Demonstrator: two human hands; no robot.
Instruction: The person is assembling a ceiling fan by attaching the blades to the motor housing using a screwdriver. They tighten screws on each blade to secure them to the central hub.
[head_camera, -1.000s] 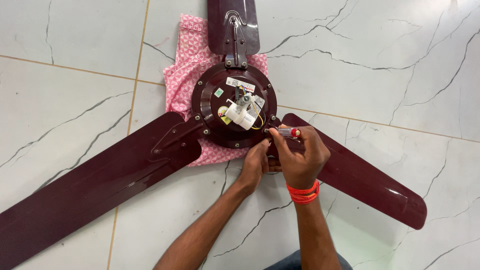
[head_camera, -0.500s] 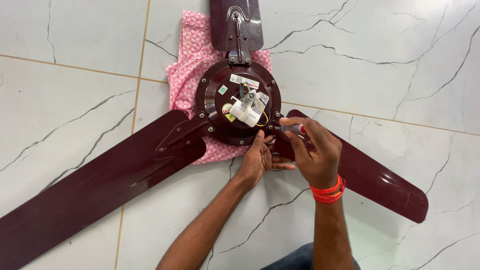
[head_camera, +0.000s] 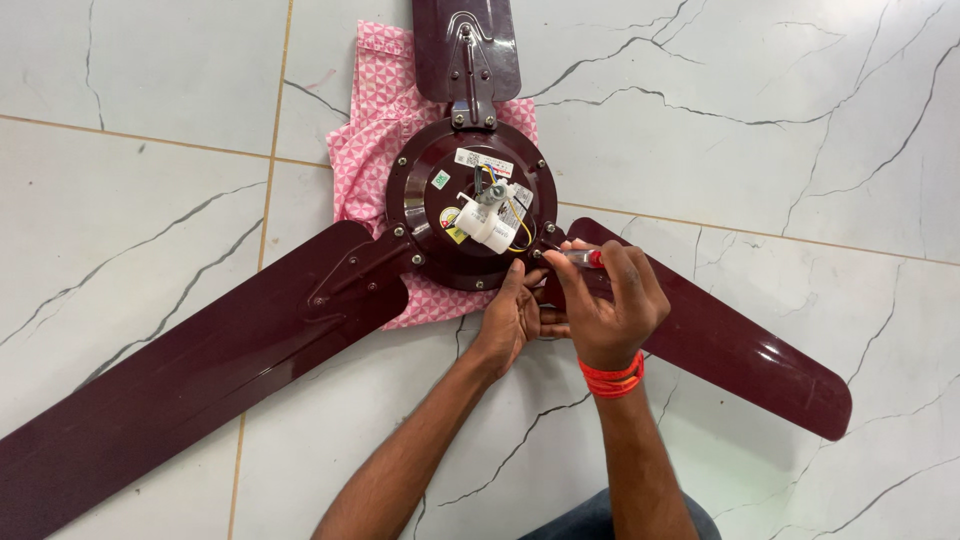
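Head view: right hand (head_camera: 610, 300) pinches screwdriver (head_camera: 580, 257) at ceiling fan motor (head_camera: 470, 205) rim; left hand (head_camera: 515, 315) loosely curled, empty, steadying motor edge.

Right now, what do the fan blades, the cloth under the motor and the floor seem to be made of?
Fan blades: probably painted metal, glossy maroon, with sharp highlights and pressed ribs.
Cloth: soft woven fabric, pink with a white triangle print, creased at its edges.
Floor: polished tile, marble-look with dark veins and grout lines; real stone or ceramic, I cannot tell.

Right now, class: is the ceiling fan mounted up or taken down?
Taken down. The maroon ceiling fan lies flat on the tiled floor, its motor hub resting on a pink cloth, wiring side up.
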